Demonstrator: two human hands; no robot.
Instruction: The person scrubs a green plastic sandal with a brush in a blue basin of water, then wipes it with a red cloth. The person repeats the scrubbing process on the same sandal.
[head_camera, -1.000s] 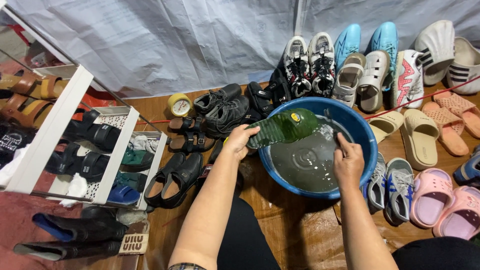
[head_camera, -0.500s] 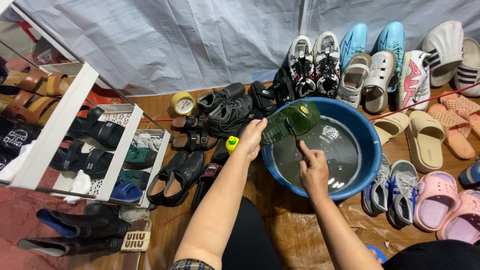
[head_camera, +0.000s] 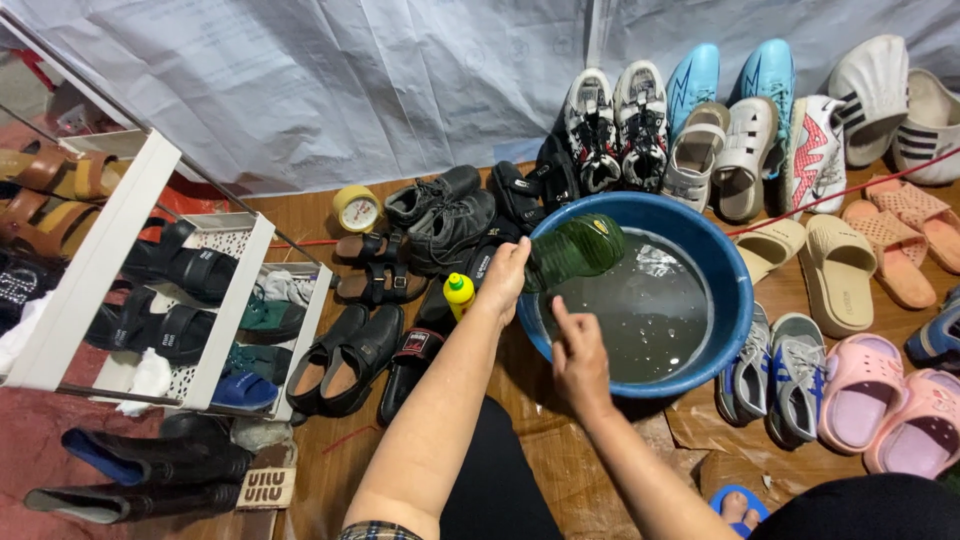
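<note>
left hand (head_camera: 503, 275): fingers clamped on green plastic bottle (head_camera: 572, 250), held tilted over the near-left rim of the blue basin (head_camera: 738, 290) | right hand (head_camera: 578, 355): empty, fingers loosely apart, poised over the basin's near rim | basin: murky water seen inside, shoes ranged around | yellow cap (head_camera: 458, 293): seen just left of the left hand

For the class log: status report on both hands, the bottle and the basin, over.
Left hand grips green bottle, tilted over blue basin. Right hand empty at rim. Shoes crowd basin.
</note>
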